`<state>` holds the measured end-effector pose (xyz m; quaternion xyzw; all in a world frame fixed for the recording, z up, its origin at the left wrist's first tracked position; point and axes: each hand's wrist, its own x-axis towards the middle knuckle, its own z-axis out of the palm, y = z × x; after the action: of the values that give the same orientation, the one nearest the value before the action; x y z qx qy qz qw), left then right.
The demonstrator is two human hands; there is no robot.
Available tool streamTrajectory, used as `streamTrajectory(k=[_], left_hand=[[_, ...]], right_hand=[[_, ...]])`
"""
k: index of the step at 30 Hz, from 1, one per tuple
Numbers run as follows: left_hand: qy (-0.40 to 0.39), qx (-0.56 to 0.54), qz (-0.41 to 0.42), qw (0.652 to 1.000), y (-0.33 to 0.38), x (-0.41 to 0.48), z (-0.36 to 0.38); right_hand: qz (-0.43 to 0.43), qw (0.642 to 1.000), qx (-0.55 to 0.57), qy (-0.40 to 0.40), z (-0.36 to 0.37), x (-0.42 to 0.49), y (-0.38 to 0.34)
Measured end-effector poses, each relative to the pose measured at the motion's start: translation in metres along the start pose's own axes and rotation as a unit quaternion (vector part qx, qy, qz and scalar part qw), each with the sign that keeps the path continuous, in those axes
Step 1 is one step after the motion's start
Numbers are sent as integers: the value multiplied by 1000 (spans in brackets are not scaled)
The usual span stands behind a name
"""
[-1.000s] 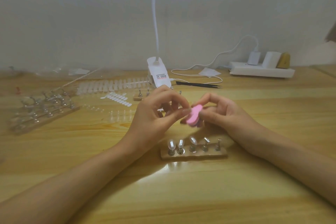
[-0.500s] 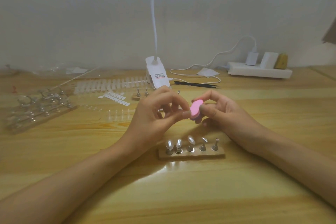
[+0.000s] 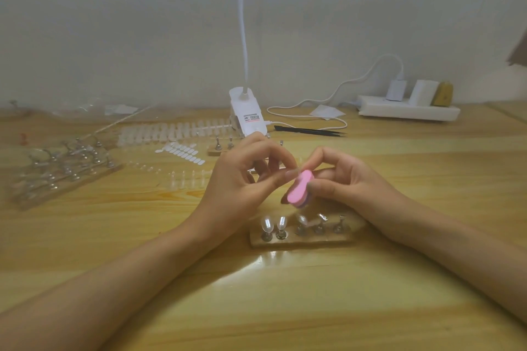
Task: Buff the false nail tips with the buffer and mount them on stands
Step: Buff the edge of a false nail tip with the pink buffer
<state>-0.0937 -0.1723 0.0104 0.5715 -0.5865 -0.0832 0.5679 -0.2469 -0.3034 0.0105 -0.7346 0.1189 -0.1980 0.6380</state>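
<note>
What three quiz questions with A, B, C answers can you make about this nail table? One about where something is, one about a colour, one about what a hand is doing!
1. Where do the black tweezers lie?
A. On the table behind the hands, right of the white lamp clamp
B. On the wooden stand base
C. In the left hand

2. What colour is the buffer?
A. Green
B. Pink
C. Black

3. What is the right hand doing?
A. Lying flat on the table
B. Holding the tweezers
C. Gripping the buffer

Answers:
1 A, the tweezers rest on the table by the clamp.
2 B, its broad face is pink.
3 C, its thumb and fingers curl round the buffer, facing the left hand, which pinches a nail tip.
</note>
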Motion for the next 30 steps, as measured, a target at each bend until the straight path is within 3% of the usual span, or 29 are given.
streamTrajectory(k=[2,5,8,11,14,17,20,23,27,30], left_hand=[[2,-4,-5,1000,0,0,0],[1,0,-5,1000,0,0,0],[1,2,-7,1000,0,0,0],[-4,3,-1,1000,1,0,0],[-1,4,-5,1000,1,0,0],[-1,5,3,1000,2,0,1],[-1,3,-2,1000,2,0,0],[-6,1,3,1000,2,0,1],[0,5,-8,1000,2,0,0],[-9,11,4,1000,3,0,1]], right_hand=[[-10,999,-3,33,0,0,0],[11,1000,6,-14,1,0,-1],[-1,999,26,34,-2,1,0],[6,1000,26,14,-3,3,0],[-8,998,23,53,-3,2,3],[13,1000,2,8,-2,3,2],[0,999,11,47,-2,2,2],[4,1000,14,10,-3,2,1],[-10,999,13,44,-2,2,1],[-5,1000,8,9,-2,2,1]])
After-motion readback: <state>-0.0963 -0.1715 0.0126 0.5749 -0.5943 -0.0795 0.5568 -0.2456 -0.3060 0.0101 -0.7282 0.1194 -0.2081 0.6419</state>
